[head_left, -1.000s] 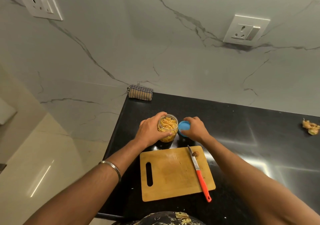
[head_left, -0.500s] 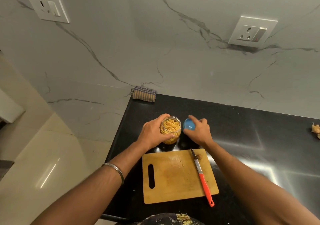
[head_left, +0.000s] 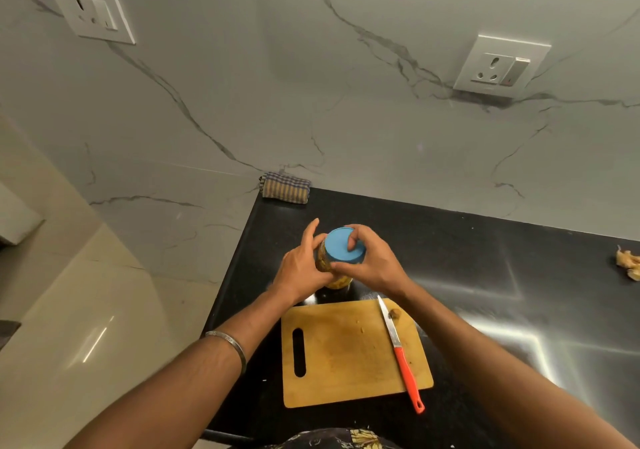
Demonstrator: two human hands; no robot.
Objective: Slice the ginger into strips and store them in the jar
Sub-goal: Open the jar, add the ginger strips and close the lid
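Black stone counter (head_left: 485, 275) under a marbled wall carries everything in the head view. At its back the jar (head_left: 337, 280) of ginger strips stands between two hands: the left hand (head_left: 301, 272) is wrapped around its side, and the right hand (head_left: 372, 263) grips the blue lid (head_left: 341, 249) that sits on the mouth. I judge the lid could go on crooked and jam if it is turned while tilted, or the jar could slide on the glossy stone. Just in front, the knife (head_left: 401, 351) lies on the cutting board (head_left: 346, 355) with its red handle over the edge; a sleeve or arm could knock it down.
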